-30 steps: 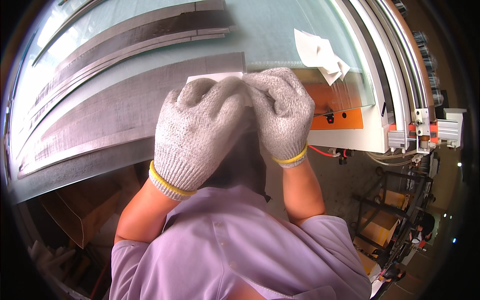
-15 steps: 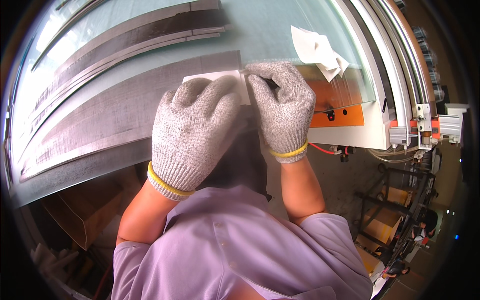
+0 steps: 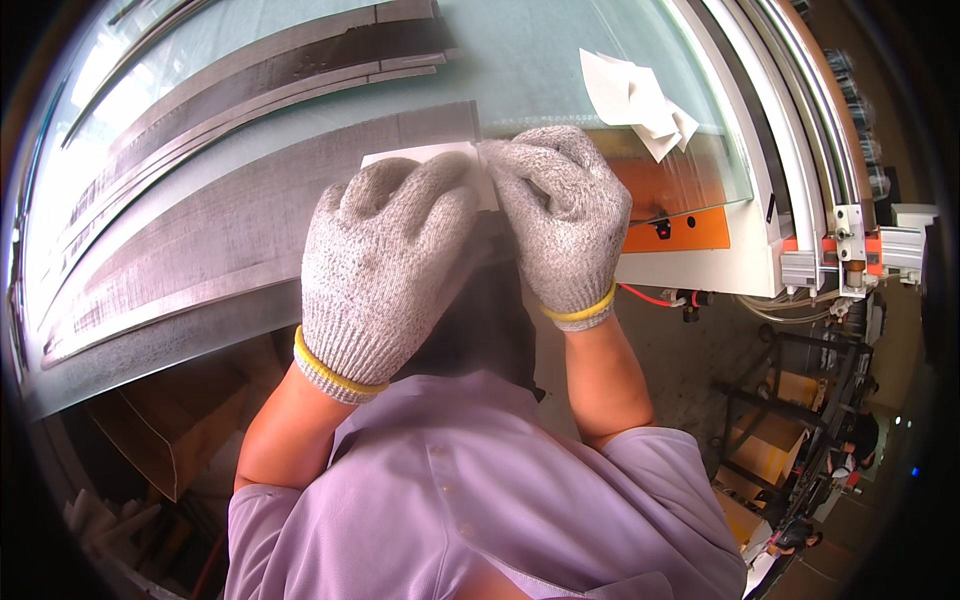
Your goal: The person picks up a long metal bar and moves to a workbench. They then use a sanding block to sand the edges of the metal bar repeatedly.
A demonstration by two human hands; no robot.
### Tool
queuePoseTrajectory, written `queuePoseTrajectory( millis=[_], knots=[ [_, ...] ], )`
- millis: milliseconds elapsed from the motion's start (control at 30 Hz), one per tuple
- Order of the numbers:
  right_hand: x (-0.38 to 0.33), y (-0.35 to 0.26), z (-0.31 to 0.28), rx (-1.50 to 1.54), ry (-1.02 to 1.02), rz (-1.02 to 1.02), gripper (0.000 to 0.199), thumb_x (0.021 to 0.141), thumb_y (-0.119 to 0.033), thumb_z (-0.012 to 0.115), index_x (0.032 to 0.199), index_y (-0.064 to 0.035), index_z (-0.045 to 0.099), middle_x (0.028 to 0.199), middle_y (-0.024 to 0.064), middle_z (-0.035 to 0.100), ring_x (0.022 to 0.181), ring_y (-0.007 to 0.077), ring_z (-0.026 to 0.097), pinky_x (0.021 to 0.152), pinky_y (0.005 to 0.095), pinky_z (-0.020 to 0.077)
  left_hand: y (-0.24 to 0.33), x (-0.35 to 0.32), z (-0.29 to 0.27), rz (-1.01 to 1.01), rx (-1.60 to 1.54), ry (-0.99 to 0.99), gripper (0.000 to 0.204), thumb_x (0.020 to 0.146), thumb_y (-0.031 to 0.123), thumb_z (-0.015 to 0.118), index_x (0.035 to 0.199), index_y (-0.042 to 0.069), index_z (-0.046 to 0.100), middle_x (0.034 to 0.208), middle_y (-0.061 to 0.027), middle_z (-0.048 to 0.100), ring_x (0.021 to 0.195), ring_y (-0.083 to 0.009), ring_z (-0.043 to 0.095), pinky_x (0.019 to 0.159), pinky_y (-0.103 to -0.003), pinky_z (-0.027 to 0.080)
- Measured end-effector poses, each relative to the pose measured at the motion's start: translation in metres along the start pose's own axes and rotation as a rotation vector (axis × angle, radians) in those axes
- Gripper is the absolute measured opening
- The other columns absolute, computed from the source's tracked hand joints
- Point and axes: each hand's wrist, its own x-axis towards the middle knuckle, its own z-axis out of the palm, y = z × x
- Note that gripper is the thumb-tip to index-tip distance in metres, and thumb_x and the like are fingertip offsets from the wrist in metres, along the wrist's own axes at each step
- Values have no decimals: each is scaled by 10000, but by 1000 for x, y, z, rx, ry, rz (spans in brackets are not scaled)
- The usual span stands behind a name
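A white card [image 3: 440, 152] is held at the near tabletop [image 3: 540, 70] edge by the curled left hand [image 3: 372, 240] (whether also by the nearly closed right hand [image 3: 572, 215] cannot be told).

floor [image 3: 675, 362]: grey | right: dark rack [image 3: 766, 405], cardboard boxes [image 3: 768, 448] | glass tabletop [image 3: 530, 70]: bright glare upper left

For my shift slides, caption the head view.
Gloved left hand and right hand at a white sheet, near long grey strips.
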Motion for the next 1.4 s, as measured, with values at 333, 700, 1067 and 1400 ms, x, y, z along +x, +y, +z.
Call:
queuePoseTrajectory(
  millis=[333,700,1067,1400],
  knots=[
    [-2,1,-1,15,-12,-35,232,751,61,725,959,-33,768,862,123,634,768,274,642,674,348,517,-1,0,0,8,8,7,360,755,208,787,1074,80,680,1279,-62,657,1105,-341,595,941,-485,470],
    [-1,0,0,41,36,69,176,786,39,739,951,-21,756,877,125,674,755,267,676,693,336,537,0,0,0,3,3,4,359,755,208,788,1076,89,678,1279,-62,654,1110,-341,595,944,-482,469],
    [-1,-1,1,3,18,83,164,792,3,762,952,-36,763,891,108,682,768,254,683,685,332,538,-1,-1,0,-1,0,2,383,742,205,784,1092,92,678,1282,-59,654,1118,-347,591,953,-484,464],
    [2,-3,3,-25,42,126,127,791,-14,758,915,-38,750,873,116,703,754,286,695,686,355,544,-1,-1,0,8,9,-5,381,747,200,782,1096,88,677,1279,-63,656,1124,-349,592,956,-487,461]
  ],
)
